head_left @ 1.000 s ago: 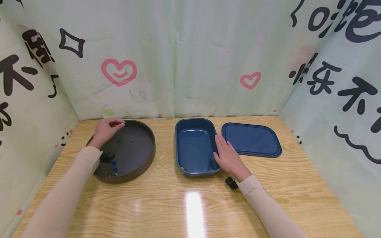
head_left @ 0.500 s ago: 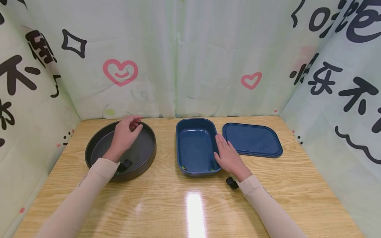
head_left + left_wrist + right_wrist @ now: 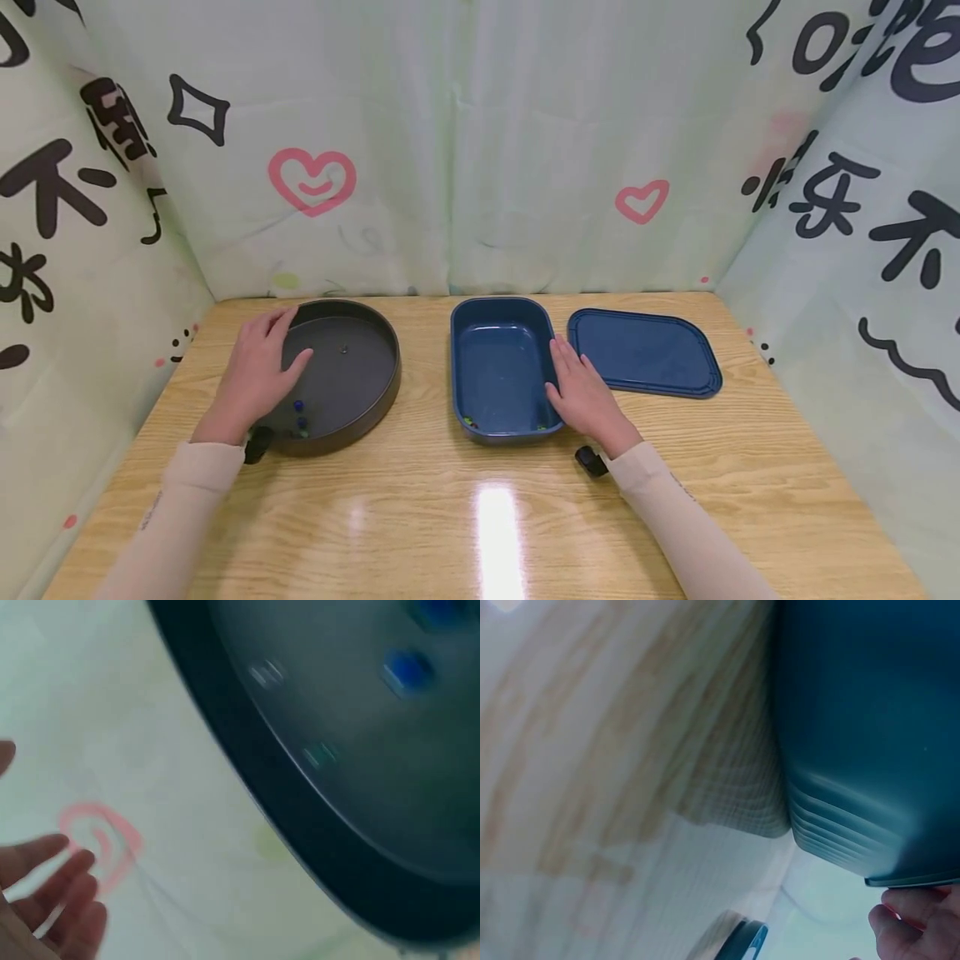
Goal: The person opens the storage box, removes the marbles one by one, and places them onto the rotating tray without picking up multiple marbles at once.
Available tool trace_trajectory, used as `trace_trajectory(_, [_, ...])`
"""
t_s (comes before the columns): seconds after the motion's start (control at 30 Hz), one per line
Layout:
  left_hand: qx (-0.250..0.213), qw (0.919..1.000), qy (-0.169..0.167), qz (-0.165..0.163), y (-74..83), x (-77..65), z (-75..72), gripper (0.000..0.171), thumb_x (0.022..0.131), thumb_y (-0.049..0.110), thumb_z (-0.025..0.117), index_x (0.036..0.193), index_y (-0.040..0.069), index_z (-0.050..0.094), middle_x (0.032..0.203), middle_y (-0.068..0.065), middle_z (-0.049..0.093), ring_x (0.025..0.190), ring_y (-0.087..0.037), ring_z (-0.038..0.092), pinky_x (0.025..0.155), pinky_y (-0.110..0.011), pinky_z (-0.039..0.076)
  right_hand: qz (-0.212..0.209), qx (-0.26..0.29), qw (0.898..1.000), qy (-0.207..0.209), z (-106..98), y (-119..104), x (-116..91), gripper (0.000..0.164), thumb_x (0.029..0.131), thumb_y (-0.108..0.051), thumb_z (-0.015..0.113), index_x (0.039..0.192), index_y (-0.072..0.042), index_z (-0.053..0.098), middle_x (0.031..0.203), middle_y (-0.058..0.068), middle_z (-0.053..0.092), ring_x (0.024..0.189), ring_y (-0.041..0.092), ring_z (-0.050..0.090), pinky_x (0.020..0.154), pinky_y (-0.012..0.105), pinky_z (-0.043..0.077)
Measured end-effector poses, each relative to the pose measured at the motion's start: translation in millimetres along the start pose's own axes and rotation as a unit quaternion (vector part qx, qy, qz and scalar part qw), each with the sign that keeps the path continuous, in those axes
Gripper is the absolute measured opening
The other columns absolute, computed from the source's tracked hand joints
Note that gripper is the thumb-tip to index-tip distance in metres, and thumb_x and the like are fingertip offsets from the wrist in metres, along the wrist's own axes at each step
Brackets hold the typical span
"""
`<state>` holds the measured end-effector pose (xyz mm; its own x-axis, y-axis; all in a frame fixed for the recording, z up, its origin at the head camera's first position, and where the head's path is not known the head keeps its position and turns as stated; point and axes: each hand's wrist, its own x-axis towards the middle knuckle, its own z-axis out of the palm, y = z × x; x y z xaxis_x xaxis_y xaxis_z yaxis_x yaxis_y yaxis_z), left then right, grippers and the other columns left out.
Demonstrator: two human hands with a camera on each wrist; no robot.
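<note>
My left hand (image 3: 255,375) hovers over the left side of a round dark grey pan (image 3: 386,392), thumb and fingers spread apart, nothing seen between them. Small marbles lie in the pan: a blue marble (image 3: 298,406), another blue one and a green one near the front, a clear marble (image 3: 344,349) farther back. The left wrist view shows a blue marble (image 3: 409,669) and a green marble (image 3: 321,754), blurred. My right hand (image 3: 588,400) rests with straight fingers along the right rim of a blue rectangular box (image 3: 498,367). Small greenish marbles (image 3: 469,422) sit in its front corners.
A blue lid (image 3: 645,354) lies flat on the wooden table (image 3: 420,517), right of the box. A printed curtain (image 3: 480,167) stands behind and on both sides. Black wrist cameras (image 3: 591,461) hang at the cuffs.
My left hand first swung right across the pan, then came back left, its thumb and fingers now spread. My right hand stays at the box. The head view shifted slightly.
</note>
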<state>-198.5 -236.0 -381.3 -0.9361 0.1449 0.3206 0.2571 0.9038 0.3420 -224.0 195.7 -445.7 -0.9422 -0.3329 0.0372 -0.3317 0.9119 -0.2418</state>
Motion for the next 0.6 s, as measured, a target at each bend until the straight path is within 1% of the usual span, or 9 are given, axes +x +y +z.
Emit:
trace_trajectory(0.17, [0.062,0.9972,0.019,0.035,-27.8,-9.7,-0.4,0.061,0.088,0.013,0.062,0.137,-0.011,0.037,0.134,-0.03,0.039,0.119,-0.048,0.034,0.099,-0.059,0.027,0.0,-0.005,1.0,-0.005,0.1,0.3,0.3,0.067,0.096,-0.024,0.047,0.148,0.004,0.015,0.156,0.02,0.016,0.144,0.034,0.018,0.114,0.052,0.02])
trace_trajectory(0.23, [0.082,0.9955,0.021,0.042,-37.1,-13.3,-0.1,0.061,0.087,0.012,0.062,0.137,-0.012,0.037,0.133,-0.03,0.039,0.117,-0.048,0.035,0.098,-0.06,0.028,0.0,-0.003,1.0,-0.004,0.0,0.4,0.4,0.067,0.096,-0.024,0.047,0.148,0.004,0.015,0.156,0.02,0.016,0.144,0.034,0.018,0.114,0.052,0.02])
trace_trajectory(0.3, [0.094,0.9946,0.016,0.042,-45.4,-16.9,0.6,0.061,0.088,0.012,0.061,0.137,-0.013,0.036,0.135,-0.031,0.039,0.118,-0.048,0.035,0.097,-0.06,0.029,0.0,-0.001,1.0,-0.004,-0.4,0.5,0.5,0.067,0.096,-0.024,0.047,0.148,0.004,0.015,0.156,0.02,0.015,0.144,0.033,0.018,0.114,0.052,0.019])
trace_trajectory(0.4, [0.101,0.9945,-0.008,0.027,-56.9,-21.8,2.6,0.062,0.09,0.013,0.059,0.139,-0.014,0.032,0.137,-0.033,0.035,0.12,-0.05,0.033,0.098,-0.062,0.027,0.0,0.002,1.0,-0.004,-1.0,1.0,0.4,0.067,0.097,-0.024,0.047,0.148,0.004,0.014,0.157,0.02,0.014,0.144,0.033,0.018,0.115,0.052,0.019])
trace_trajectory(0.5, [0.104,0.9934,-0.047,0.004,-67.3,-26.2,5.9,0.063,0.092,0.015,0.055,0.14,-0.014,0.027,0.142,-0.034,0.031,0.123,-0.051,0.03,0.1,-0.063,0.025,-0.001,-0.002,1.0,-0.006,-1.0,1.4,0.4,0.067,0.097,-0.024,0.047,0.148,0.004,0.014,0.157,0.02,0.014,0.145,0.033,0.018,0.115,0.052,0.019])
trace_trajectory(0.6, [0.108,0.9905,-0.083,-0.018,-76.0,-29.4,10.7,0.063,0.094,0.017,0.052,0.142,-0.013,0.024,0.144,-0.035,0.028,0.126,-0.052,0.028,0.101,-0.063,0.024,-0.002,-0.003,1.0,-0.005,-1.2,1.2,0.1,0.067,0.097,-0.024,0.047,0.148,0.004,0.014,0.157,0.02,0.014,0.144,0.033,0.018,0.115,0.051,0.02])
